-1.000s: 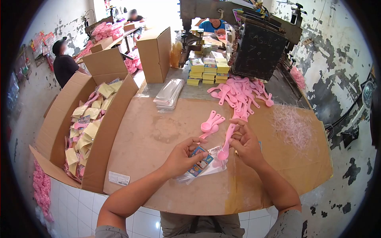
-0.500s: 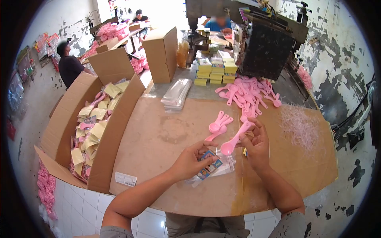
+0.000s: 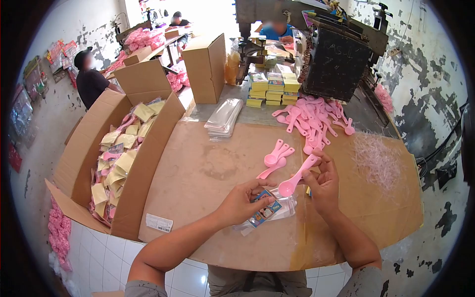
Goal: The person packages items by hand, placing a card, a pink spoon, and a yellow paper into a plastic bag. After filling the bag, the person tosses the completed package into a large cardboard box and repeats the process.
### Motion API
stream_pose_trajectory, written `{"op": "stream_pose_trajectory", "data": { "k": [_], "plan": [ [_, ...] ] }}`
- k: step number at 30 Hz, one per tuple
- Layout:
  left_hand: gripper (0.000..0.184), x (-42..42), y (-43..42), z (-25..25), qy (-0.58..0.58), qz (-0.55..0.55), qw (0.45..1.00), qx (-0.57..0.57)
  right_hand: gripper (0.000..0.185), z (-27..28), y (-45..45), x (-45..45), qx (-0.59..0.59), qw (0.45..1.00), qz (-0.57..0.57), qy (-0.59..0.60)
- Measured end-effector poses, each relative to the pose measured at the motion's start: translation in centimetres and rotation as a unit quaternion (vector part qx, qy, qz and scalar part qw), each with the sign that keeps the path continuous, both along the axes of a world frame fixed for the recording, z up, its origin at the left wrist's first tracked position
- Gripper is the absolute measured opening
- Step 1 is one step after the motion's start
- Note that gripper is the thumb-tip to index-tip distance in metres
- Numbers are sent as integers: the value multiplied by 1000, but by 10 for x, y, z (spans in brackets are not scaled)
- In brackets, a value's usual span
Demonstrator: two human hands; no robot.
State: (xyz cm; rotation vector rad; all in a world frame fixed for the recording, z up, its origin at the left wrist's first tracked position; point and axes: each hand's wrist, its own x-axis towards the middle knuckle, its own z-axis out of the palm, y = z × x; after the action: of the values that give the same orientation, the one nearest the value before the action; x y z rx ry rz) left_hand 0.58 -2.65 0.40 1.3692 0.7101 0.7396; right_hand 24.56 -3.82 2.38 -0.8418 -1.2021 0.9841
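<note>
My left hand (image 3: 241, 204) is closed on a blue printed card (image 3: 265, 210), thumb on top. A clear plastic bag (image 3: 284, 209) lies around and beside the card; whether the card is inside it I cannot tell. My right hand (image 3: 324, 184) pinches a pink measuring spoon (image 3: 297, 179) by its handle, the bowl pointing down and left, close above the bag. Several more pink spoons (image 3: 275, 156) lie just beyond my hands. Partly behind my right hand, something small with yellow and blue shows on the cardboard.
A carton (image 3: 143, 183) at left holds bagged spoons and cards. Clear bags (image 3: 222, 119), stacked yellow-edged cards (image 3: 273, 89) and a pink spoon heap (image 3: 311, 119) sit farther back. Plastic shreds (image 3: 378, 161) lie at right. A black machine (image 3: 336, 59) stands behind. Other people are in the background.
The whole view has shifted slightly. My hands, the card and the spoon keep nearly the same places over the cardboard. The person at left has turned their head.
</note>
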Motion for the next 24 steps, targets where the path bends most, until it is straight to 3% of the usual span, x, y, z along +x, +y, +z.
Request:
{"op": "stream_pose_trajectory", "data": {
  "k": [5,11,17,24],
  "plan": [
    [37,3,-3,-2,-20,-8,1000,-2,48,-1,-6,1,-47,995,52,-66],
    [36,3,0,-3,-27,-22,999,-23,48,1,-6,-2,-14,1000,12,-20],
    [35,4,-3,1,-29,-21,999,-15,45,-4,-8,-5,-40,998,46,-29],
    [39,3,-1,2,-58,-25,997,-51,31,-18,-8,0,-2,975,69,-212]
  ]
}}
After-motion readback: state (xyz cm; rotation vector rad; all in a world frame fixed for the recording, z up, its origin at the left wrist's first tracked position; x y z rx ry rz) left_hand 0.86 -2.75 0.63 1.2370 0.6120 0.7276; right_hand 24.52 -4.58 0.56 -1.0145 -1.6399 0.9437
